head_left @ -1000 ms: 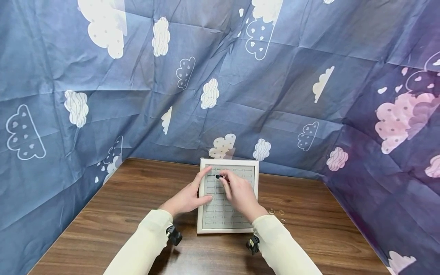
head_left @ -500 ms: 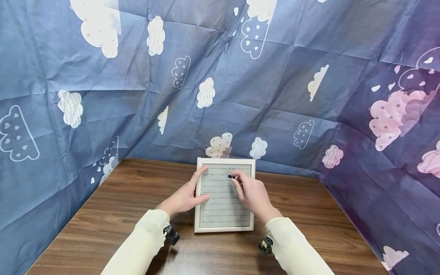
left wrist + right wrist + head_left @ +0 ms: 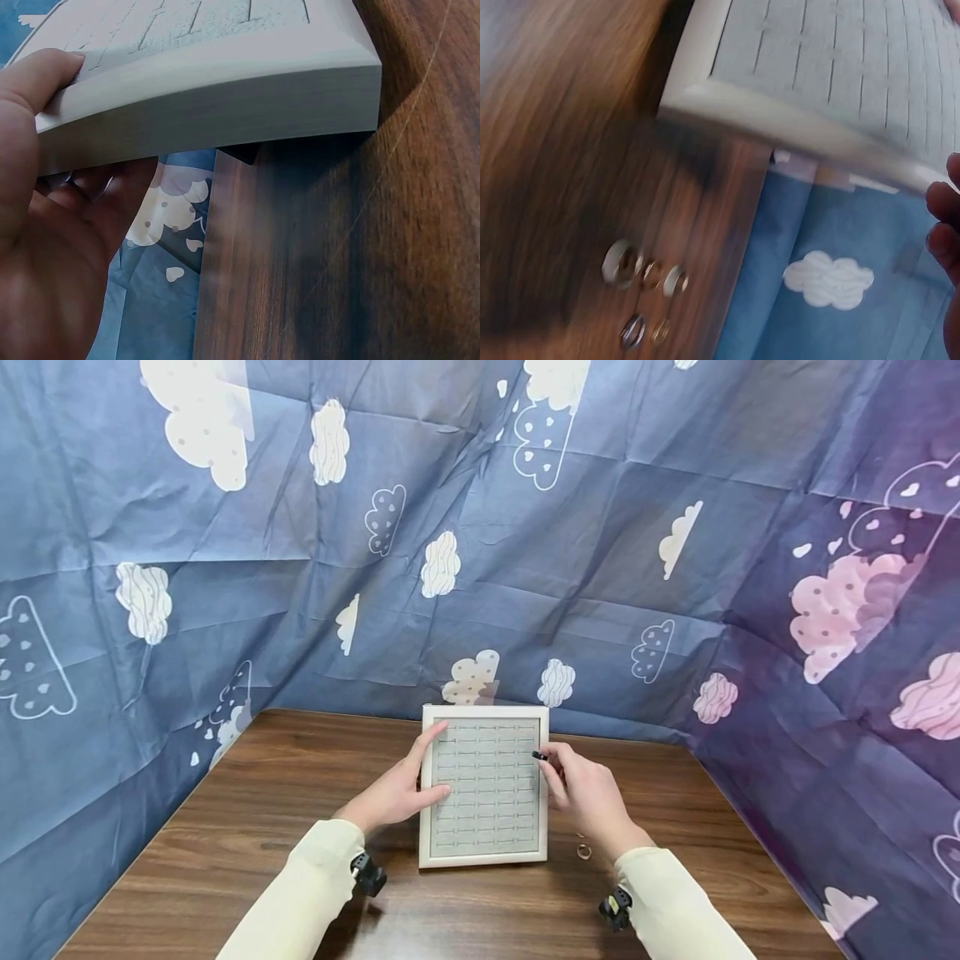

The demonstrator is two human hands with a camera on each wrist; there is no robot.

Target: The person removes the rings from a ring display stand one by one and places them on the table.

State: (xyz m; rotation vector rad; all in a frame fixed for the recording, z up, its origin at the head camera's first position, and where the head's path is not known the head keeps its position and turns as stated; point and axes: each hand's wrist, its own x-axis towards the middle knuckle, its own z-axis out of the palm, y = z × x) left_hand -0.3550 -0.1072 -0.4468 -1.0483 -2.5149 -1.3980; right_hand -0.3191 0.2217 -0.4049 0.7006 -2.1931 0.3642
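Observation:
A white-framed ring display tray [image 3: 483, 862] leans upright on the wooden table, its grey pad lined with rows of short slots. My left hand [image 3: 393, 793] grips the tray's left side, thumb on the front; in the left wrist view, other fingers of the left hand [image 3: 45, 202] lie behind the frame. My right hand [image 3: 588, 789] pinches a small black ring [image 3: 539, 755] beside the tray's upper right edge. In the right wrist view only the fingertips of the right hand [image 3: 946, 217] show, at the right border, and the black ring is out of sight.
Several loose rings [image 3: 632, 331] lie on the table to the right of the tray, partly hidden by my right arm in the head view. Blue cloud-print cloth [image 3: 480, 568] hangs behind the table [image 3: 315, 760] and along its sides.
My right hand has moved to the right with the black ring, from over the slots to the tray's right edge. The left hand keeps its hold on the tray.

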